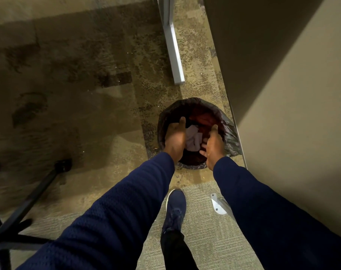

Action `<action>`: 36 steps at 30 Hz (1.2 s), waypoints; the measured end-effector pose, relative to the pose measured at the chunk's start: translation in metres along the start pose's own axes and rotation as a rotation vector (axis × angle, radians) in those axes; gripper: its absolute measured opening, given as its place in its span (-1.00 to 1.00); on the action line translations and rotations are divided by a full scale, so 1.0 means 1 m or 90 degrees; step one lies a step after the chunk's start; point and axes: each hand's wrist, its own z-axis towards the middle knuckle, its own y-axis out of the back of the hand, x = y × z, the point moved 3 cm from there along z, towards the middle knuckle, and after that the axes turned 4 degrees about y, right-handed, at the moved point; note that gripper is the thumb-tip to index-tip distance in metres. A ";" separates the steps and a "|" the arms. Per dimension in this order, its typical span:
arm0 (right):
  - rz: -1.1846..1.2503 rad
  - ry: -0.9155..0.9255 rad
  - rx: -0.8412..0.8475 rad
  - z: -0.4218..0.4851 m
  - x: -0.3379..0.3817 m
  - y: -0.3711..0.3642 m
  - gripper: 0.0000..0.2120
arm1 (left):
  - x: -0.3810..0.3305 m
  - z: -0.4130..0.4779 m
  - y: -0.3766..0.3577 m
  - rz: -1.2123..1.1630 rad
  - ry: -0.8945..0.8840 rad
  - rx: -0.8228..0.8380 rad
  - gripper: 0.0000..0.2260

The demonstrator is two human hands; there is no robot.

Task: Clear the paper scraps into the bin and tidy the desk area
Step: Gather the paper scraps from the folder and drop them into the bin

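A round bin (227, 124) lined with a black bag stands on the carpet beside the desk panel. Both my hands hover over its mouth. Pale paper scraps (193, 138) lie inside the bin, seen between my palms. My left hand (174, 136) is on the left side of the opening, fingers spread, palm turned inward. My right hand (213, 146) is on the right side, fingers apart, holding nothing. Dark reddish material shows at the far side of the bin. Both arms wear dark blue sleeves.
A tall beige desk panel (282, 94) rises at the right. A grey metal desk leg (173, 51) lies on the carpet beyond the bin. A black chair base with castors (35, 190) sits at the left. My blue shoe (175, 209) is below the bin.
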 end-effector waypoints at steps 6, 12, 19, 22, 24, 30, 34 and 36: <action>0.017 0.026 -0.034 -0.040 0.017 -0.025 -0.43 | -0.018 -0.023 0.040 0.007 0.003 0.028 -0.75; 0.024 0.075 -0.005 -0.103 0.031 -0.084 -0.50 | -0.033 -0.058 0.113 -0.056 -0.020 -0.006 -0.82; -0.010 0.124 0.069 -0.193 0.023 -0.178 -0.51 | -0.037 -0.106 0.236 -0.139 -0.035 -0.058 -0.87; -0.033 0.144 0.104 -0.231 0.011 -0.214 -0.52 | -0.030 -0.124 0.287 -0.173 -0.043 -0.089 -0.86; -0.039 0.152 0.131 -0.261 0.000 -0.242 -0.53 | -0.025 -0.137 0.327 -0.194 -0.058 -0.109 -0.83; -0.079 0.183 0.213 -0.342 -0.039 -0.315 -0.54 | -0.009 -0.170 0.441 -0.237 -0.076 -0.185 -0.88; -0.114 0.199 0.265 -0.390 -0.072 -0.360 -0.55 | 0.007 -0.190 0.513 -0.265 -0.077 -0.228 -0.90; -0.140 0.204 0.291 -0.414 -0.089 -0.383 -0.55 | 0.018 -0.200 0.548 -0.278 -0.074 -0.255 -0.89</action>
